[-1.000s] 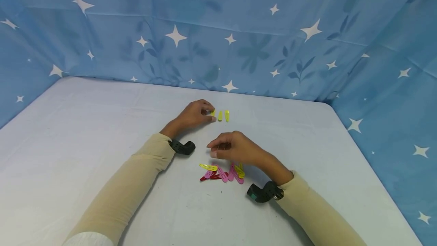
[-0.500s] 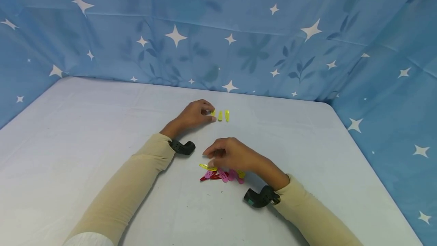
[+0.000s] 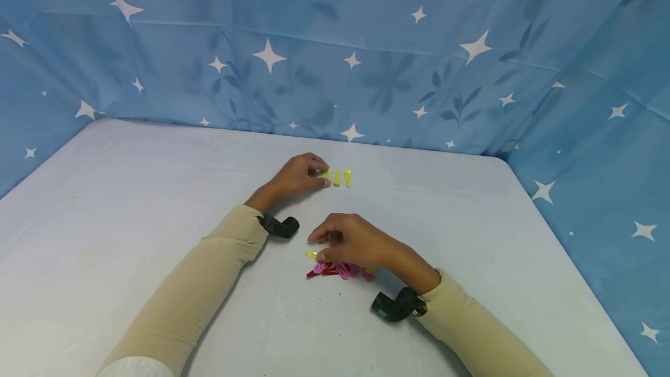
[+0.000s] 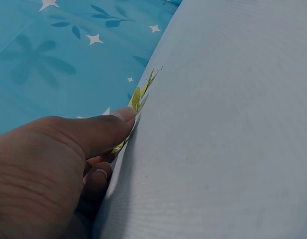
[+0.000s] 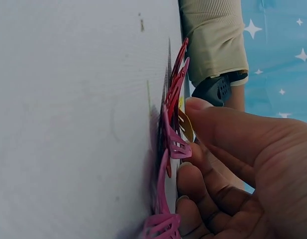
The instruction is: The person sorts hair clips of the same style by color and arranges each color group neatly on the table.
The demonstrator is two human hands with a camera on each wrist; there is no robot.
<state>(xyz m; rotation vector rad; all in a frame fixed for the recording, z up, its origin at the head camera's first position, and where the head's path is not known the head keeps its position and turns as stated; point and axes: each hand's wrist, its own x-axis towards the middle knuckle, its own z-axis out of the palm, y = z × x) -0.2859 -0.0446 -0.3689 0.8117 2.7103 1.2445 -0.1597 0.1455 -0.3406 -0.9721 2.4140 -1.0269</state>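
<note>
At the far side of the table, my left hand (image 3: 297, 175) holds a yellow snap hair clip (image 3: 326, 174) between thumb and fingers. Just right of it, two more yellow clips (image 3: 348, 178) lie side by side in a row. My right hand (image 3: 358, 241) is low over a pile of clips nearer to me. Its thumb touches a yellow hair clip (image 5: 185, 125) on the pile, while the index fingertip stands apart from the thumb. Pink clips (image 3: 342, 271) and red clips (image 3: 331, 271) lie under and beside it. The right hand hides part of the pile.
A white cloth covers the table (image 3: 209, 313). Blue curtains (image 3: 324, 74) with white stars hang behind it and along its sides. Each wrist wears a black camera mount, the left mount (image 3: 280, 226) close to the middle of the table.
My right hand has come down and toward me onto the pile, its thumb now at the yellow clip. The left hand has stayed in place at the row.
</note>
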